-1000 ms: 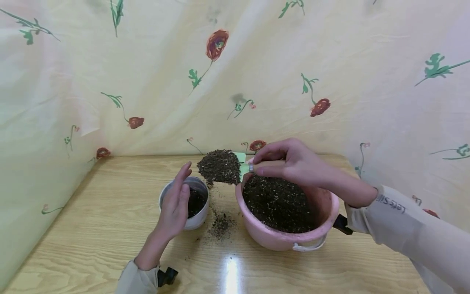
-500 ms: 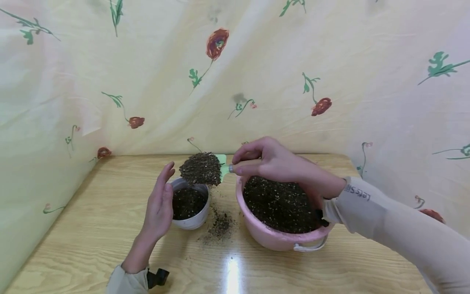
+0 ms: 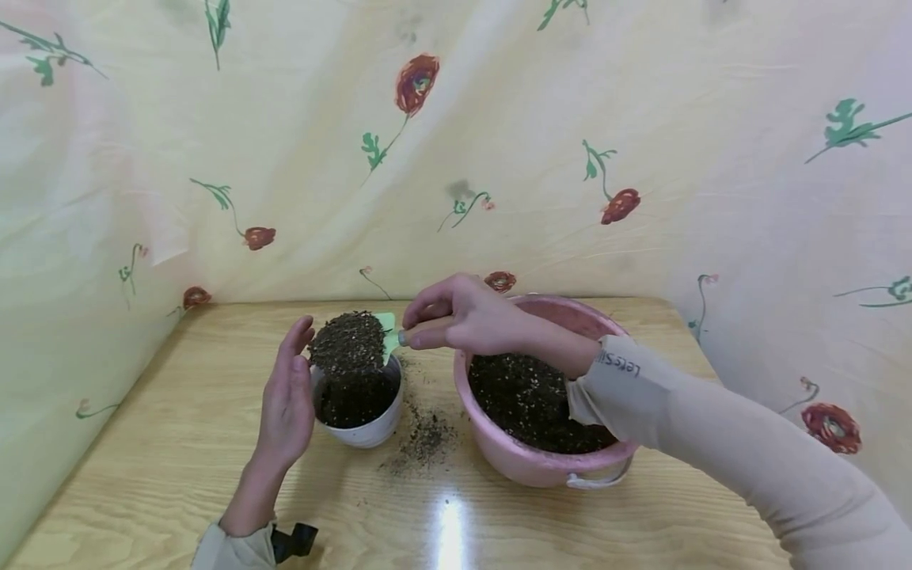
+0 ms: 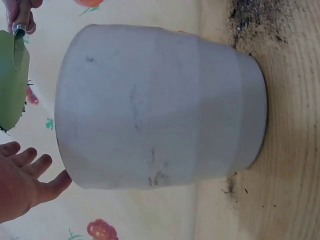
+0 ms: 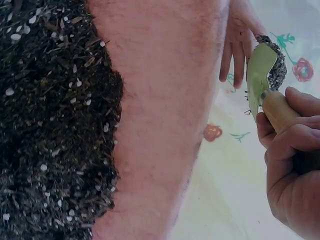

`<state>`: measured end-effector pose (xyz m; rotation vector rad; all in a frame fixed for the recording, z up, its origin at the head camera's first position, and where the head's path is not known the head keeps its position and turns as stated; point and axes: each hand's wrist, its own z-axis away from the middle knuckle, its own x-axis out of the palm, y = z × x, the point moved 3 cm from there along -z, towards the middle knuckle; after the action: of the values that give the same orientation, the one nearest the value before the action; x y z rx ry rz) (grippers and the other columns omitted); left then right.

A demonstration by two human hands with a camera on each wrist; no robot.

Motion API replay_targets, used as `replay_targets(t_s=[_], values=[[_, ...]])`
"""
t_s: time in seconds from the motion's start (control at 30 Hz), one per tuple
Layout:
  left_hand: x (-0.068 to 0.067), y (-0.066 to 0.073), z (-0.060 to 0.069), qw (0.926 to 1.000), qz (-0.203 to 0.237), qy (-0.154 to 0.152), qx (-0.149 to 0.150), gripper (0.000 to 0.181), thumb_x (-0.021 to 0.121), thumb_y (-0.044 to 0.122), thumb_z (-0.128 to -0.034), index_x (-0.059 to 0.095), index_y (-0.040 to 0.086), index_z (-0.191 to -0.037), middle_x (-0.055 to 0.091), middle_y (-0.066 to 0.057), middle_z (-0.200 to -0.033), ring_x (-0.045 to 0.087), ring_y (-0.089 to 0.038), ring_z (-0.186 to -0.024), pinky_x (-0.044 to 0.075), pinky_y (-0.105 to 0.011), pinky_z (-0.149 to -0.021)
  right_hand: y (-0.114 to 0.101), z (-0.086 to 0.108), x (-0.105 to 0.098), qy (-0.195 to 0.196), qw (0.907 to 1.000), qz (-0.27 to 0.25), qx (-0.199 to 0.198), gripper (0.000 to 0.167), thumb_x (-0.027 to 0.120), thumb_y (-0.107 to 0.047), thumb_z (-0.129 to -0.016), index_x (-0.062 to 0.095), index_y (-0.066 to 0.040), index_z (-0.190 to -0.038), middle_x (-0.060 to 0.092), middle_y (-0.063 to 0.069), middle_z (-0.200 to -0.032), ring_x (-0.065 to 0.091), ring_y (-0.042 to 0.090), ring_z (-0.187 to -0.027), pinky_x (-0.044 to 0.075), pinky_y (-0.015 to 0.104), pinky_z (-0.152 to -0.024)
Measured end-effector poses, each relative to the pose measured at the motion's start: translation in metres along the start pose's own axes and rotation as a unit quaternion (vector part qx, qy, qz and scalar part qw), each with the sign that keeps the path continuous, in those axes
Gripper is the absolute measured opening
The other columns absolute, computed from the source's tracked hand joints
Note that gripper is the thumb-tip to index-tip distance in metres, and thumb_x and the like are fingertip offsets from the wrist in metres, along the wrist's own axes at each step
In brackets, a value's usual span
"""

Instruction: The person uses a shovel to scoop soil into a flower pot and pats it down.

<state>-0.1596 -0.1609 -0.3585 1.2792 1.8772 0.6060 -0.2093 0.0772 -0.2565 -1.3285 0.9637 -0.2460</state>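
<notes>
My right hand (image 3: 476, 318) grips the wooden handle (image 5: 280, 111) of a small hand trowel with a pale green blade (image 3: 389, 339). A heap of dark potting soil (image 3: 349, 340) sits on the blade, held over a white flower pot (image 3: 366, 434) that has dark soil inside. Fingers extended, my left hand (image 3: 283, 408) is upright at the pot's left side; in the left wrist view its thumb tip meets the pot's rim, though I cannot tell whether they touch. The trowel's green underside (image 4: 12, 85) shows in that view, apart from the pot.
Right of the pot stands a pink bucket (image 3: 527, 467) of soil with white specks, beneath my right forearm. Spilled soil (image 3: 427, 435) lies on the wooden table (image 3: 171, 443) between the containers. A flowered cloth (image 3: 321, 158) hangs behind and at the sides.
The loaded trowel has moved left with my right hand, from beside the bucket's rim to above the pot. My left hand has shifted left, uncovering the pot's opening.
</notes>
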Motion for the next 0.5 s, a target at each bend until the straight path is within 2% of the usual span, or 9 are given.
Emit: replay_targets(t_s=[0.07,0.23,0.3,0.4,0.5], values=[[-0.001,-0.002,0.001,1.0,0.002,0.002,-0.003,0.045,0.023,0.017,-0.1066,0.03,0.009,-0.151,0.036,-0.011,-0.151,0.034,-0.035,-0.136,0.034,-0.05,-0.106,0.002,-0.003,0.002,-0.001,1.0,-0.002,0.004,0.016,0.072,-0.005,-0.086,0.07,0.0,-0.1,0.074,0.008,-0.094,0.07,0.016,-0.093,0.055,0.029,-0.085],[-0.002,-0.01,0.003,0.9998,-0.006,0.009,-0.016,0.045,0.024,0.016,-0.1066,0.031,0.011,-0.151,0.037,-0.011,-0.15,0.035,-0.031,-0.136,0.031,-0.026,-0.108,0.009,-0.007,0.005,-0.004,0.9995,0.022,0.022,0.015,0.073,-0.007,-0.084,0.071,-0.003,-0.099,0.074,0.006,-0.093,0.07,0.014,-0.09,0.055,0.028,-0.084],[-0.002,-0.016,0.005,0.9994,-0.006,0.015,-0.031,0.044,0.025,0.015,-0.1066,0.032,0.009,-0.15,0.038,-0.013,-0.15,0.035,-0.031,-0.136,0.029,-0.022,-0.109,0.012,-0.009,0.006,-0.006,0.9989,0.034,0.031,0.014,0.074,-0.008,-0.084,0.072,-0.004,-0.098,0.074,0.004,-0.093,0.07,0.012,-0.089,0.055,0.027,-0.084],[0.0,-0.025,0.007,0.9976,-0.009,0.023,-0.065,0.043,0.027,0.016,-0.1067,0.036,0.007,-0.148,0.04,-0.015,-0.148,0.035,-0.029,-0.136,0.027,-0.03,-0.113,0.016,-0.011,0.007,-0.013,0.9983,0.042,0.039,0.014,0.074,-0.009,-0.084,0.072,-0.005,-0.097,0.074,0.002,-0.093,0.07,0.012,-0.091,0.054,0.026,-0.085],[0.003,-0.033,0.009,0.9953,-0.017,0.022,-0.093,0.041,0.03,0.017,-0.1067,0.041,0.006,-0.145,0.042,-0.014,-0.147,0.034,-0.028,-0.137,0.025,-0.044,-0.114,0.019,-0.012,0.007,-0.016,0.9976,0.052,0.043,0.013,0.073,-0.009,-0.085,0.072,-0.004,-0.097,0.074,0.003,-0.094,0.069,0.013,-0.094,0.054,0.026,-0.086]])
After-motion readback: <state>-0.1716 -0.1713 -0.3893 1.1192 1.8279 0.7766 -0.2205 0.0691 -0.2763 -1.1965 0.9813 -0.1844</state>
